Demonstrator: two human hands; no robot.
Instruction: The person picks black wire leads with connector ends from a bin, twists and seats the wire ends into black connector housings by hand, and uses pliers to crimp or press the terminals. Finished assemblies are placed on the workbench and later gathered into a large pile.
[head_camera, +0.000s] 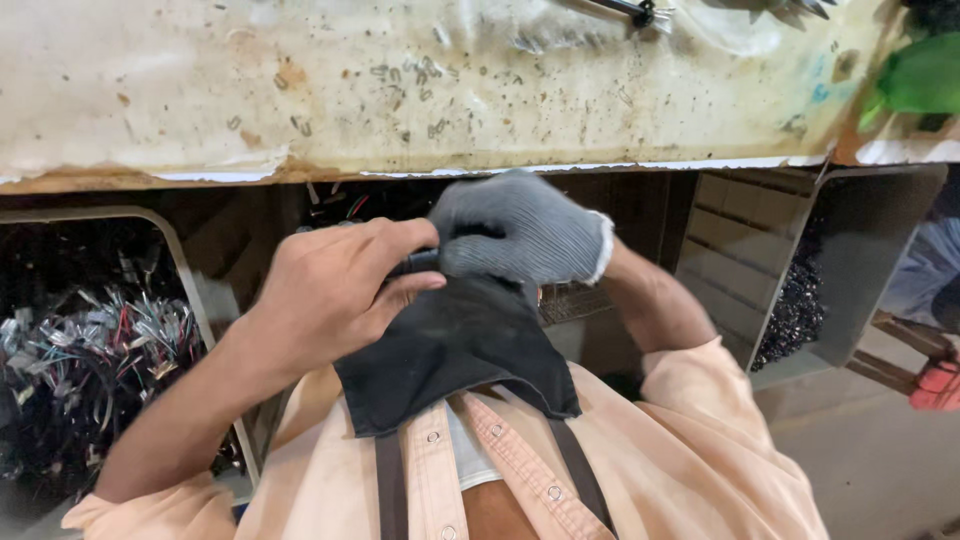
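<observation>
Below the desk (400, 90) edge, your bare left hand (335, 290) and gloved right hand (520, 228) both close around a small dark part (420, 262).

Two hands, one bare (335, 290) and one in a grey knit glove (520, 228); one dark cloth pouch (455, 350); two bins under the workbench (300, 80) edge, one of tangled wires (90, 350), one of small black parts (795, 310); one green object (925, 75) at its far right corner.
</observation>
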